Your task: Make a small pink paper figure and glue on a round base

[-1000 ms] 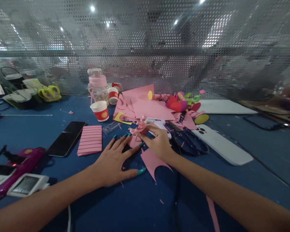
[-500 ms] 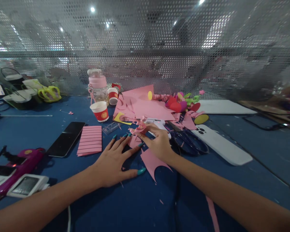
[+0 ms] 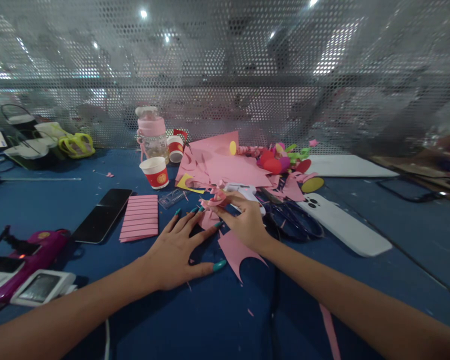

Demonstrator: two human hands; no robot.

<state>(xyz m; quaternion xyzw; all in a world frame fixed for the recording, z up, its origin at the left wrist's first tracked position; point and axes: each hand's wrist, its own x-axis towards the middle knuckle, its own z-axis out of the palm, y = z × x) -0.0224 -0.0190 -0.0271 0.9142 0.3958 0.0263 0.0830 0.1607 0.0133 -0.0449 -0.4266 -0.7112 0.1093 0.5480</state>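
My left hand (image 3: pixel 178 255) lies flat on the blue table (image 3: pixel 180 325), its fingers spread. Those fingertips come close to the edge of a small pink paper piece (image 3: pixel 209 220). Closed in a pinch, my right hand (image 3: pixel 245 220) holds curled pink paper (image 3: pixel 214 200) just beyond my left fingers. A pink paper offcut (image 3: pixel 238 252) with a curved cut edge lies under my right wrist. Right of that hand are dark-handled scissors (image 3: pixel 298 220), and behind it a white device (image 3: pixel 243 190) is partly hidden.
Larger pink sheets (image 3: pixel 236 167) and colourful paper shapes (image 3: pixel 273 162) lie behind. To the left are a folded striped pink paper (image 3: pixel 139 217), a black phone (image 3: pixel 104 216), a paper cup (image 3: pixel 155 172) and a bottle (image 3: pixel 151 132). A white phone (image 3: pixel 347 227) lies right.
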